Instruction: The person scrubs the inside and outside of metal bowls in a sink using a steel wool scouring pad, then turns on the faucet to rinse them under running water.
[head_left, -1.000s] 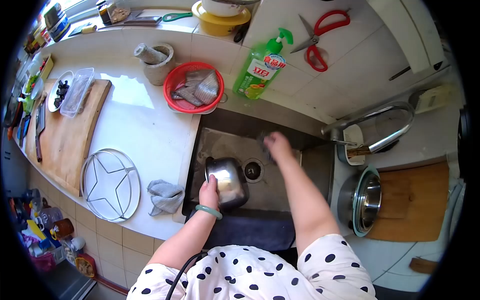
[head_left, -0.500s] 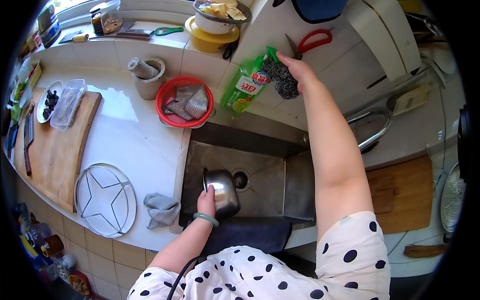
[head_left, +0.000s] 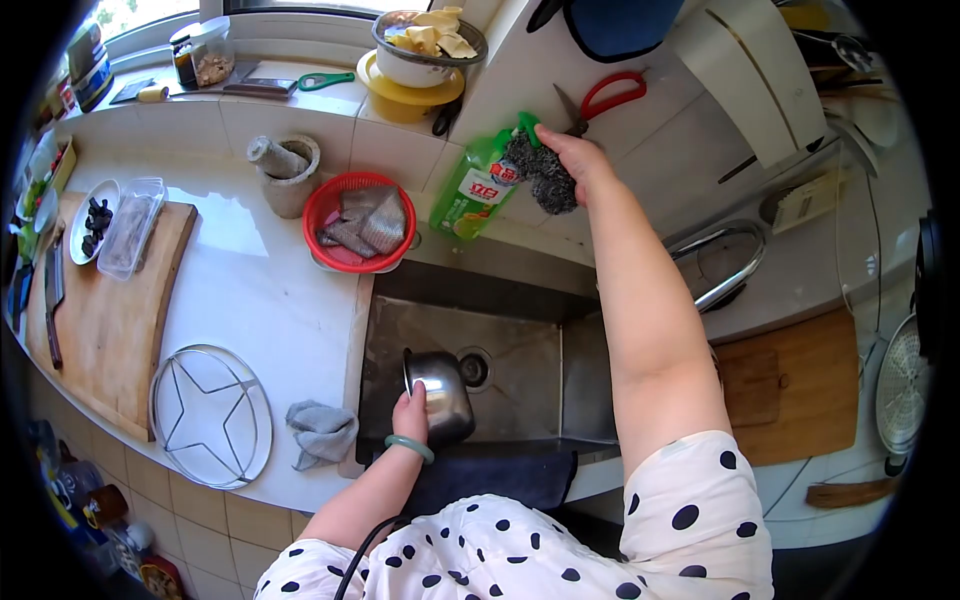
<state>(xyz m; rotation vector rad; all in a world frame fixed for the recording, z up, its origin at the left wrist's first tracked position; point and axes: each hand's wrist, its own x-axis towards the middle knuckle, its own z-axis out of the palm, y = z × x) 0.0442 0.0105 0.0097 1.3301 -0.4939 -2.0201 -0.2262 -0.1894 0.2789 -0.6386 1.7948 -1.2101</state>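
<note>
My left hand (head_left: 411, 412), with a green bangle at the wrist, grips the rim of a shiny metal pot (head_left: 441, 398) tilted over the sink (head_left: 510, 325). Up at the wall side, my right hand (head_left: 580, 160) holds dark steel wool scourers (head_left: 545, 178) beneath the nozzle of a green soap bottle (head_left: 474, 195). The thumb of that hand reaches the bottle's green pump head (head_left: 529, 128). Part of the scourers covers the bottle's upper edge.
A red basket of fish pieces (head_left: 360, 222) and a stone mortar (head_left: 290, 182) stand left of the bottle. A grey cloth (head_left: 321, 434), wire rack (head_left: 211, 417) and cutting board (head_left: 125, 310) lie further left. Right of my forearm is the faucet (head_left: 735, 268).
My right hand has risen from over the sink to the soap bottle with the scourers. My left hand keeps hold of the pot. The whole view has shifted.
</note>
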